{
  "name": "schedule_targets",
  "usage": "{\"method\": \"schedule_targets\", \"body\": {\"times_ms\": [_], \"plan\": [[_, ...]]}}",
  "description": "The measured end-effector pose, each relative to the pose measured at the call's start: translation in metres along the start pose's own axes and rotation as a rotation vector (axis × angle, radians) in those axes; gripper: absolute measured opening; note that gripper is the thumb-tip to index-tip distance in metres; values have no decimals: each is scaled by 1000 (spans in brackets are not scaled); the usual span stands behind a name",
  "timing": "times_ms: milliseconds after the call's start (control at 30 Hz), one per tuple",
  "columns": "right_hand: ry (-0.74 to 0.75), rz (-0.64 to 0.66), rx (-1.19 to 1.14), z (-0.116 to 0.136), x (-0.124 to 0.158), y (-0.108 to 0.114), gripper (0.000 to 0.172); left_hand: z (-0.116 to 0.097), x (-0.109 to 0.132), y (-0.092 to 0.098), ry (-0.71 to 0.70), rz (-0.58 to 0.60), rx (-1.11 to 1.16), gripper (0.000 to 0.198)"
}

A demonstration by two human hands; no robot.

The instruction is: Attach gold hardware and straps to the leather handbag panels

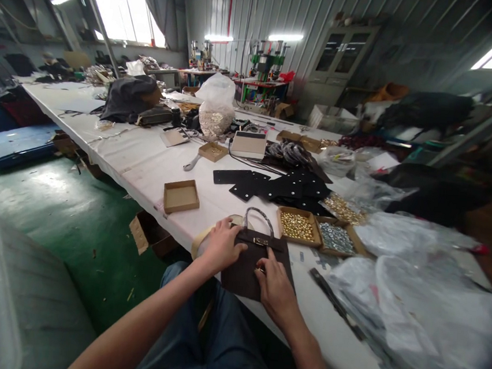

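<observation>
A dark brown handbag (pixel 244 274) lies at the near edge of the table, its front facing up. Its top handle (pixel 261 212) looks wrapped in clear film, and a gold clasp (pixel 260 241) sits on the front below it. My left hand (pixel 225 245) grips the upper left part of the bag, fingers over the top edge and thumb on the front. Just below the clasp, my right hand (pixel 275 283) pinches a small gold metal piece (pixel 259 269), mostly hidden by the fingers. Its index finger reaches up towards the clasp.
Beyond the bag stand a box of gold studs (pixel 296 225) and a box of silver studs (pixel 334 237). Black punched pieces (pixel 276 187) lie farther back. An open cardboard tray (pixel 181 196) is to the left, plastic bags (pixel 430 301) to the right. A large bin (pixel 31 291) stands lower left.
</observation>
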State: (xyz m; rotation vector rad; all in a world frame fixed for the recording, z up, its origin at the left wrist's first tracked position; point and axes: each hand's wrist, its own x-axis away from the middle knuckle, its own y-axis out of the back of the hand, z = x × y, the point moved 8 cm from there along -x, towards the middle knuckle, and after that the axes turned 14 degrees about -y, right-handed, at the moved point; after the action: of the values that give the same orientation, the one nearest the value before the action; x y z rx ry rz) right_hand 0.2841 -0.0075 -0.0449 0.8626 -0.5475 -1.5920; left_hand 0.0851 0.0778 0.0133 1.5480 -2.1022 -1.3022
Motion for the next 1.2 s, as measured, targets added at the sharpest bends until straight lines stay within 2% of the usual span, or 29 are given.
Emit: {"method": "schedule_targets", "body": {"times_ms": [67, 133, 267, 333, 467, 533, 633, 700, 733, 833, 900, 967, 1033, 1100, 1200], "plan": [[-11, 3, -44, -5, -4, 4, 19, 2, -8, -11, 22, 45, -27, 49], [-50, -12, -100, -9, -9, 10, 21, 5, -11, -17, 45, 17, -32, 42], [-139, -69, -194, -9, -12, 16, 25, 14, -15, -18, 79, -40, 53, 35], [-165, -127, -234, -7, -11, 20, 28, 13, -20, -15, 44, -47, 160, 35], [-172, -242, -304, 8, -6, 38, 28, -8, -28, 11, -165, -105, 381, 31], [-176, -256, -338, 22, -6, 51, 27, -16, -24, 32, -184, -162, 454, 27], [-160, -241, -391, 54, -9, 69, 25, -16, -5, 65, -72, -273, 550, 22], [-158, -204, -488, 72, -15, 74, 25, -10, 16, 78, 35, -296, 610, 18], [-163, -174, -553, 78, -18, 73, 25, -6, 28, 80, 91, -291, 648, 26], [-179, -65, -680, 82, -25, 57, 29, 14, 68, 69, 294, -291, 858, 58], [-198, 43, -654, 76, -26, 35, 32, 32, 95, 51, 472, -333, 1026, 65], [-212, 175, -599, 66, -23, 10, 34, 46, 118, 32, 621, -383, 1148, 61], [-192, 250, -552, 55, -17, -8, 35, 55, 133, 18, 703, -420, 1220, 55], [-172, 256, -528, 46, -12, -17, 37, 60, 140, 10, 748, -436, 1252, 52], [-173, 237, -479, 36, -7, -20, 41, 60, 140, 6, 758, -401, 1240, 47]]}}
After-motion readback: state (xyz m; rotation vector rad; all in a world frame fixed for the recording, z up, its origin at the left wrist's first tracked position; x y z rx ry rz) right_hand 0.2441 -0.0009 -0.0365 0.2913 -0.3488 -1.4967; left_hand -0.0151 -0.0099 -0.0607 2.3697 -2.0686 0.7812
